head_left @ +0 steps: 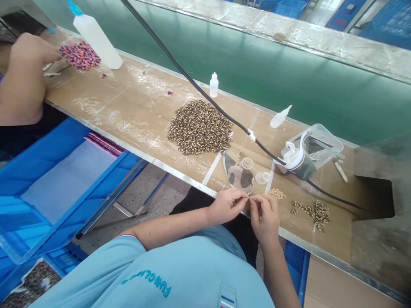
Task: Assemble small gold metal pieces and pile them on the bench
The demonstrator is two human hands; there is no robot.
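Note:
My left hand (228,206) and my right hand (266,214) meet at the table's front edge, each closed in a pinch. Their fingertips nearly touch, and whatever lies between them is too small to make out. Just beyond my hands lies a dark-patterned cloth or sheet piece (238,179), with a clear round lid (262,178) to its right. Beside my right hand is a small heap of tan beads (276,194). Farther right, a small group of dark and gold ring-like pieces (317,214) is spread out. A large heap of similar pieces (199,128) sits beyond my left hand.
A black cable (180,66) crosses above the table. Small white bottles (213,84) and a clear box (324,141) stand along the back. At left, another person's hand (35,51) is beside purple-orange pieces (80,55) and a large bottle (98,40). Blue crates (61,218) stand below.

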